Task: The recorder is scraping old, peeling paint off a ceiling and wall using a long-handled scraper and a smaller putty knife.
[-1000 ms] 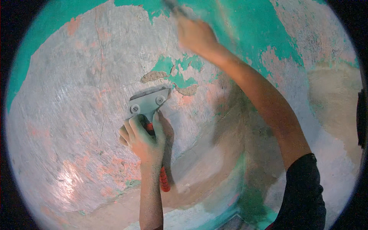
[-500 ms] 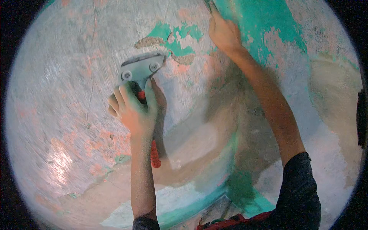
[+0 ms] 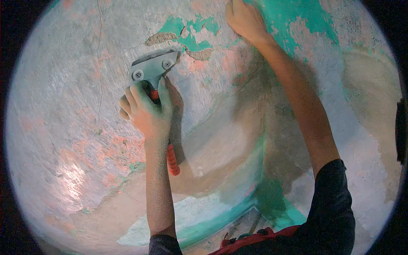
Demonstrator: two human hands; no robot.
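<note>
My left hand [image 3: 151,110] is wrapped round the red and black handle of a wide scraper [image 3: 155,68]. Two large screws show on its grey metal head, and the blade edge points up against or very near the wall. The ribbed red handle end comes out below my wrist. Just above and right of the blade lie patches of green paint [image 3: 195,40] with chipped, bare plaster at their edges. High up, my right hand [image 3: 246,21] is closed near the corner, beside a larger green area [image 3: 297,17]. Its fingertips are cut off by the picture's top edge, so what they hold is hidden.
The worn wall [image 3: 63,97] is grey with pinkish spots and a thin vertical crack. A corner runs down to the right-hand wall [image 3: 369,93], which has brownish plaster. Below lies a green band [image 3: 225,221] along the foot of the wall. A lamp's glare shows lower left.
Both hands sit slightly higher in the picture, and so do the wall patches, so the view has shifted. The scraper stays in my left hand. The dark tip at my right fingers has left the picture.
</note>
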